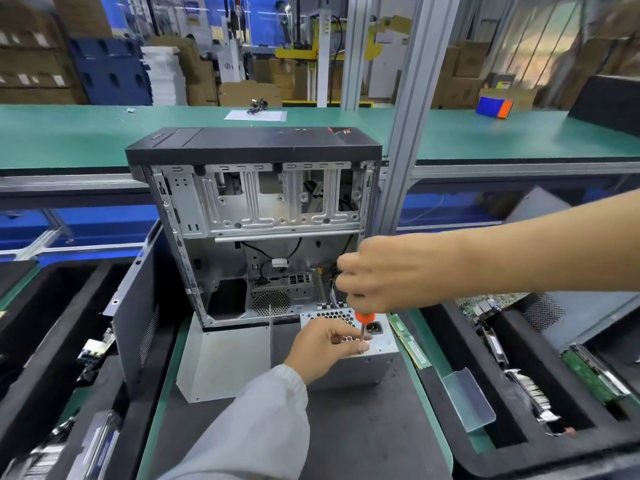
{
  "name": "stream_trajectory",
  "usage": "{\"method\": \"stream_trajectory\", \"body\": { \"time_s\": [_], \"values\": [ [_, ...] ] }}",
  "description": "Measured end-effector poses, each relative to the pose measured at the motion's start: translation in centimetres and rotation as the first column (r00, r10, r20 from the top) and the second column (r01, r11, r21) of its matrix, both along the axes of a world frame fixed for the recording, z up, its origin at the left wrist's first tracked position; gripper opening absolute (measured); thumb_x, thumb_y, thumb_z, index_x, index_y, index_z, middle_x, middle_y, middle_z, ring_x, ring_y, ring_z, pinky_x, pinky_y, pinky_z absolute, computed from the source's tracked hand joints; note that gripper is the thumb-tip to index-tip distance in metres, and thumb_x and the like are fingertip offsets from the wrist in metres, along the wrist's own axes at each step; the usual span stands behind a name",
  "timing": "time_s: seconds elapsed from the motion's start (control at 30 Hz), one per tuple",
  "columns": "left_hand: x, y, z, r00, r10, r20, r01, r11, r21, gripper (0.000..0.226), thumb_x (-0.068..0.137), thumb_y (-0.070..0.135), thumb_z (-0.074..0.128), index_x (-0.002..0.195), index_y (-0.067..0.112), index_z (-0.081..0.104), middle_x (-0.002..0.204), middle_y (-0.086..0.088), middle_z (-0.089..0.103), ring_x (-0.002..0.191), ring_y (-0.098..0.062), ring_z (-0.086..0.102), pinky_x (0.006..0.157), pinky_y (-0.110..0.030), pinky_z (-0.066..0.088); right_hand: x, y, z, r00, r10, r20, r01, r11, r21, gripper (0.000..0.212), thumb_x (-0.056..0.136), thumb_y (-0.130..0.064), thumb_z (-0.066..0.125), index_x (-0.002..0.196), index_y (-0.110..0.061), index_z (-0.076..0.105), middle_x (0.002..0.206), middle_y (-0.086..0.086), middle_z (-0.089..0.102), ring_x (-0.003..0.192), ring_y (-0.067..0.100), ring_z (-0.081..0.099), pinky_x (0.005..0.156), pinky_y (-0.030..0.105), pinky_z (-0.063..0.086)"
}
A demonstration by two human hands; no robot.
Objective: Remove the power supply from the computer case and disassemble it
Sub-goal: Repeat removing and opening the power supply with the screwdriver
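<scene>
Nearest the camera, the left hand (329,344) in a pale sleeve (256,420) reaches to the power supply (349,362), its fingers curled and pinching the screwdriver (363,323) shaft at the unit's top face. That grey box stands on the dark mat (329,438) at the counter's middle, just in front of the open case (263,237), out of it. From above, the right hand (391,271) grips the orange handle, fingers closed round it. A grey panel (225,358) lies left of the supply. RAM sticks (410,341) lie along the counter's right edge, beside a clear plastic piece (467,400).
</scene>
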State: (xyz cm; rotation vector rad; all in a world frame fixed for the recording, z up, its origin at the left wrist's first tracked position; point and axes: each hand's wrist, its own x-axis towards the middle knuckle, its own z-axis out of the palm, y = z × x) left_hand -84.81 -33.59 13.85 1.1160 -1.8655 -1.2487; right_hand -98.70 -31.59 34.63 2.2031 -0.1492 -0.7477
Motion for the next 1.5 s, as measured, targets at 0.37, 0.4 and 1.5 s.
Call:
{"method": "stream_trajectory", "body": {
  "time_s": [0.37, 0.4, 1.5],
  "values": [
    [-0.4, 0.5, 0.0, 0.996, 0.047, 0.079, -0.043, 0.998, -0.049, 0.005, 0.079, 0.036, 0.079, 0.083, 0.037, 0.078, 0.082, 0.021, 0.072, 0.087, -0.008, 0.066, 0.091, -0.04, 0.052, 2.5, -2.4, 1.9, 0.128, -0.96, -0.249, 0.919, 0.021, 0.393, 0.039, 0.095, -0.04, 0.049, 0.074, -0.008, 0.054, 0.064, 0.002, 0.056, 0.037, 0.012, 0.038, 0.036, 0.016, 0.027],
    [-0.5, 0.4, 0.0, 0.998, 0.022, 0.063, -0.019, 0.999, -0.043, 0.005, 0.08, 0.034, 0.079, 0.084, 0.036, 0.078, 0.081, 0.018, 0.072, 0.085, -0.011, 0.065, 0.091, -0.043, 0.052, 2.4, -1.7, 1.3, 0.32, -0.928, -0.191, 0.911, 0.246, 0.332, 0.036, 0.094, -0.036, 0.05, 0.071, -0.009, 0.053, 0.066, 0.002, 0.057, 0.043, 0.014, 0.04, 0.04, 0.02, 0.029],
    [-0.6, -0.5, 0.4, 0.979, -0.175, -0.1, 0.177, 0.984, 0.019, 0.019, 0.093, 0.018, 0.065, 0.085, 0.031, 0.077, 0.082, 0.019, 0.069, 0.078, 0.001, 0.059, 0.075, -0.012, 0.046, 0.3, -1.5, 2.1, 0.298, -0.953, -0.052, 0.856, 0.243, 0.457, 0.037, 0.096, -0.04, 0.049, 0.083, -0.006, 0.057, 0.074, 0.006, 0.061, 0.052, 0.016, 0.047, 0.046, 0.022, 0.037]
  ]
}}
